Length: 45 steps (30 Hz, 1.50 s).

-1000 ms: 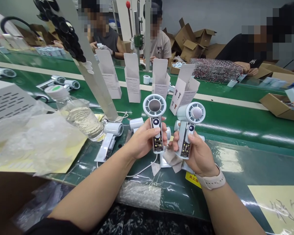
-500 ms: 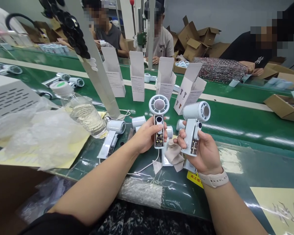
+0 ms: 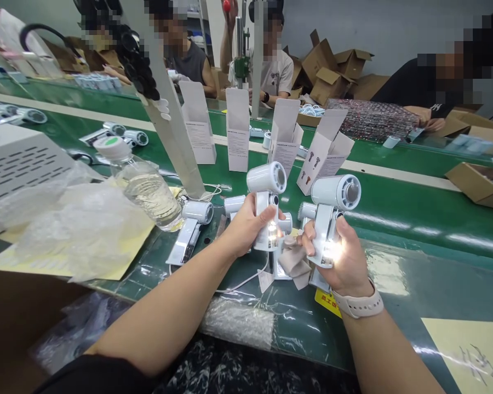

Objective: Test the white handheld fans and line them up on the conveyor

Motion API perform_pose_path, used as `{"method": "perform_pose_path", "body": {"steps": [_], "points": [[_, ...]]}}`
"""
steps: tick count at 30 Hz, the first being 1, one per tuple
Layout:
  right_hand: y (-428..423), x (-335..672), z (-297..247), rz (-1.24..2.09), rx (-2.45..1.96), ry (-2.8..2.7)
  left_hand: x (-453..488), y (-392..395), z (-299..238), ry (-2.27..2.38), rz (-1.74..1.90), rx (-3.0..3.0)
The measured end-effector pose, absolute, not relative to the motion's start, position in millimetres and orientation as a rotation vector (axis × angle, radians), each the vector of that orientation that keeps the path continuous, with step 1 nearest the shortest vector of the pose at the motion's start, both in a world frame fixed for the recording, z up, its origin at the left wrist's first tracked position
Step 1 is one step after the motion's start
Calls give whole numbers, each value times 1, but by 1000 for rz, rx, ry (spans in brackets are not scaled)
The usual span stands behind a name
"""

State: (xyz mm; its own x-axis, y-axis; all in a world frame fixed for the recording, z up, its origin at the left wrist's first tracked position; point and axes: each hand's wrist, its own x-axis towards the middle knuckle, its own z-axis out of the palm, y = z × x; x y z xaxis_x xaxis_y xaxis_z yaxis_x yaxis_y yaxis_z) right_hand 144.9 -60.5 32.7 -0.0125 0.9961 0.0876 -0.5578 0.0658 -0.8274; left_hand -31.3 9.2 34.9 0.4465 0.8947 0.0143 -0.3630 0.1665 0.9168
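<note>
My left hand (image 3: 245,229) grips the handle of a white handheld fan (image 3: 266,189), its round head turned to the right and a small light glowing on the handle. Beside it, my right hand (image 3: 342,256) holds a second white handheld fan (image 3: 332,207) the same way, with a bright light shining at its handle. Both are held upright just above the green bench (image 3: 414,284). More white fans (image 3: 191,229) lie on the bench under and left of my hands, with a white cable (image 3: 242,282) and a beige cloth (image 3: 292,264).
A water bottle (image 3: 142,183) lies on crumpled clear plastic (image 3: 61,224) at left beside a white vented box (image 3: 18,158). Open white cartons (image 3: 237,130) stand along the green conveyor (image 3: 394,197). Several people sit across it among cardboard boxes (image 3: 326,68).
Both fans have been turned so their heads face right instead of toward me. Lights now glow on both handles. My hands sank slightly.
</note>
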Motion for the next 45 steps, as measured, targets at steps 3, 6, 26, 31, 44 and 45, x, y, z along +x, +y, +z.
{"method": "perform_pose_path", "body": {"steps": [3,6,26,31,44,45], "points": [[-64,141,33,1394,-742,-827,-34,5,38,538,968,1015],[-70,135,34,1433,-787,-805,-37,-2,40,402,967,1073],[-74,133,51,1454,-812,-684,-27,-8,39,422,863,1004],[-76,135,52,1397,-820,-684,-27,-8,42,393,723,953],[-81,142,50,1360,-810,-673,-31,-6,51,290,728,860],[-81,141,50,1336,-810,-670,-31,-7,51,283,727,856]]}}
